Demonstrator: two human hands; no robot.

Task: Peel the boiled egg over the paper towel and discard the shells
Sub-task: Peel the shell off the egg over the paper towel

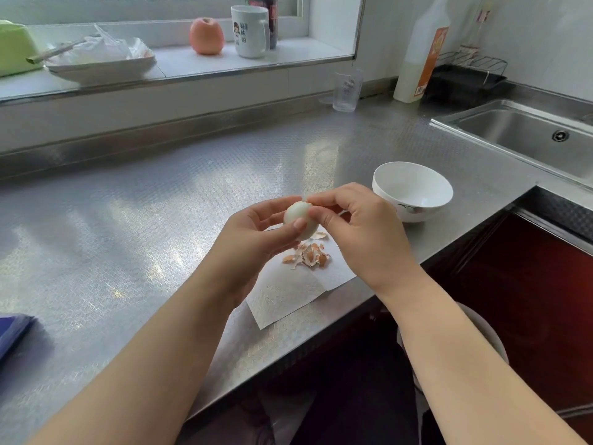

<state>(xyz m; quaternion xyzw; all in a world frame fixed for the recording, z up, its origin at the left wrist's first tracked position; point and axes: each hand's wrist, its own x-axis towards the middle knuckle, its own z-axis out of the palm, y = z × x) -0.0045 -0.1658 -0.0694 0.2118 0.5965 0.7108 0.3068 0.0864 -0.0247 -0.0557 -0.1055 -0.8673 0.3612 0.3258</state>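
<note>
The egg [300,220] is held in the air above the paper towel [288,290], between both hands. Its visible surface is white and smooth. The left hand [256,236] holds it from the left side, with the thumb curled over the front and the fingers behind. The right hand [362,232] pinches at the top right of the egg with thumb and index finger; if a piece of shell is between them, I cannot tell.

Under the egg, a small heap of brown shell pieces [308,256] lies on the far part of the paper towel, which lies flat on the steel counter [144,220] near its front edge.

Just beside the right hand stands a white bowl [414,191]; nothing is visible inside it. Further back, a clear glass [346,91] stands near the wall. The sink [529,136] is at the right. On the window sill are a white mug [250,32], an apple [206,36], and a white dish [99,67] with a plastic bag in it.
</note>
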